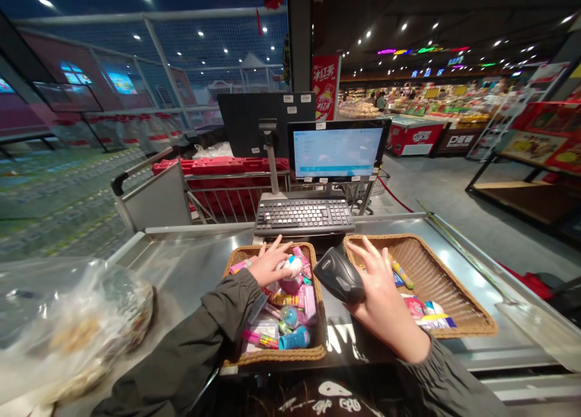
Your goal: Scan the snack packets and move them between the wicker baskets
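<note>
My left hand (269, 265) reaches over the left wicker basket (276, 359), its fingers and thumb around a round white, blue and pink package (293, 265). Small colourful packages fill that basket, among them a blue cup-like piece (295, 338) and a clear ball (289, 315). In my right hand (384, 299) is a black handheld barcode scanner (338, 275), its head tilted left toward the package. The scanner hides part of the right hand's grip. Beside it, the right wicker basket (454, 278) holds several items, including a yellow tube (402, 273) and a white-and-blue round piece (433, 308).
Behind the baskets stand a black keyboard (304, 216) and a lit monitor (338, 151). Clear plastic bags with contents (77, 338) lie on the metal counter (175, 265) at left. A long green stem and clear wrapping (535, 326) lie at right.
</note>
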A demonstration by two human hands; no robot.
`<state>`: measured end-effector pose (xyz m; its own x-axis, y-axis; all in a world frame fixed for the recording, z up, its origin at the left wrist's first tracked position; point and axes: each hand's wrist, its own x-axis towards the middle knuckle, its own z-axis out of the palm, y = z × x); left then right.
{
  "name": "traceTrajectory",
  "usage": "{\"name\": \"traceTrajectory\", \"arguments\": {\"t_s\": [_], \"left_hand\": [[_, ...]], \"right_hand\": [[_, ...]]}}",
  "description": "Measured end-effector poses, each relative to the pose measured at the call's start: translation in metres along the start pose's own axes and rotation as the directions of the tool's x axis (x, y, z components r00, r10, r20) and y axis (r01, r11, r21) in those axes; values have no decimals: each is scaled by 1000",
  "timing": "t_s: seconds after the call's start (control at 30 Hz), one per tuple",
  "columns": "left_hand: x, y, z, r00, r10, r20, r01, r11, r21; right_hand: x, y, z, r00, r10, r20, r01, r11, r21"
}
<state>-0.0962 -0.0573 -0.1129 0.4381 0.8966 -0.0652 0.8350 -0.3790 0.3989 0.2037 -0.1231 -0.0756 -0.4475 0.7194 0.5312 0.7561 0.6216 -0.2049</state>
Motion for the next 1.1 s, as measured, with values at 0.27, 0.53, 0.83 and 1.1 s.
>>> {"name": "traceTrajectory", "arguments": {"t_s": [0.27,0.53,0.83,1.1], "left_hand": [[-4,8,38,979,-19,204,-10,991,137],[6,28,37,999,48,24,-53,940,338],[56,114,42,867,498,26,-486,832,269],[138,197,110,843,473,256,-525,827,202]], "right_hand": [[-11,0,10,997,28,75,-29,1000,11],[-29,20,4,992,125,36,-123,992,-40],[-65,71,-35,937,331,-110,-345,929,-138],[-108,117,-71,852,461,-248,-513,828,-224]]}}
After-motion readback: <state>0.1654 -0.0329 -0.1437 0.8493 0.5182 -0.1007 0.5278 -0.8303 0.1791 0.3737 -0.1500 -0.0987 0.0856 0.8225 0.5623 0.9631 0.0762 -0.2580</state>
